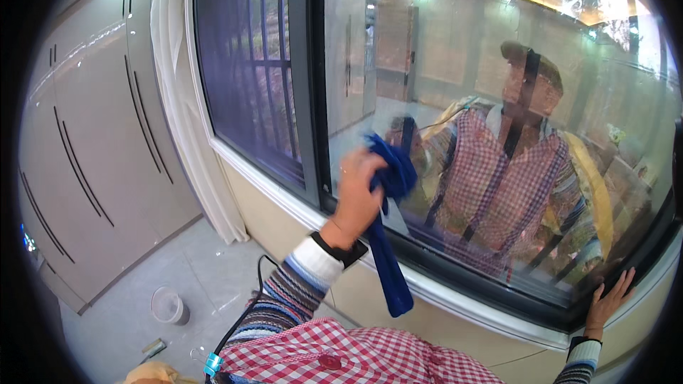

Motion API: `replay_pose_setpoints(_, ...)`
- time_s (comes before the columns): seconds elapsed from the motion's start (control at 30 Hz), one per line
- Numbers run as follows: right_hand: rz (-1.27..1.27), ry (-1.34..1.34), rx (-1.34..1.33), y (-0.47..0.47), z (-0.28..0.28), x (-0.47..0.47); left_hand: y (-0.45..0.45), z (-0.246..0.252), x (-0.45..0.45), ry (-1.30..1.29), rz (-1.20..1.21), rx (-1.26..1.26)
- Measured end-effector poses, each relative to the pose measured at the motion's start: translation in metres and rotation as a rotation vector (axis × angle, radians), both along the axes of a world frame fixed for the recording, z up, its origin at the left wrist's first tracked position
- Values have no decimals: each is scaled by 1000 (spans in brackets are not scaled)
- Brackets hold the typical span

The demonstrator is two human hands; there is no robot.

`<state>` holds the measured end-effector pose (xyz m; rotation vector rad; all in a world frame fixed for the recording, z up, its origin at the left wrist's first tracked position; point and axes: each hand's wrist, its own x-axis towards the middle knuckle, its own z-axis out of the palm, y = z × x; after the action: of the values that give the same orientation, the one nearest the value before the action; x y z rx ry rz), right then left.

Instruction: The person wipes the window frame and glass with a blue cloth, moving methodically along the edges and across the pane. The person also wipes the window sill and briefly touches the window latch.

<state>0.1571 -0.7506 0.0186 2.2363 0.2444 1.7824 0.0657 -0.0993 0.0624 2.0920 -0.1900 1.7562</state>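
My left hand [358, 192] grips a blue cloth [395, 173] at the lower left part of a large window pane [427, 58]. The cloth is bunched at the glass, and a long end hangs down over the white sill [421, 288]. The hand is slightly blurred, and its palm side is hidden. At the far right, my right hand [612, 296] rests with fingers apart on the lower corner of the black window frame [480, 272], holding nothing. The glass reflects a person in a checked garment and the room behind.
Left of the pane is a darker window section [235, 80] with bars beyond it. A white curtain [179, 90] hangs beside a tall wardrobe [96, 133]. On the tiled floor stand a white bucket [169, 305] and, near it, a small flat tool [155, 348]. A black cable [251, 304] runs along my left sleeve.
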Motion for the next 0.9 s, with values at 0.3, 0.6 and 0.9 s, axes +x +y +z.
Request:
replay_pose_setpoints(0.3, -35, 28, 21, 11, 6, -11, 78, 52, 41, -140, 312, -154)
replay_pose_setpoints(0.6, -93, 27, 41, 3, -5, -3, 76, 38, 5, 40, 224, -131)
replay_pose_setpoints(0.9, -19, 77, 65, 13, 2, -15, 152, 349, 44, -490, 538, 252)
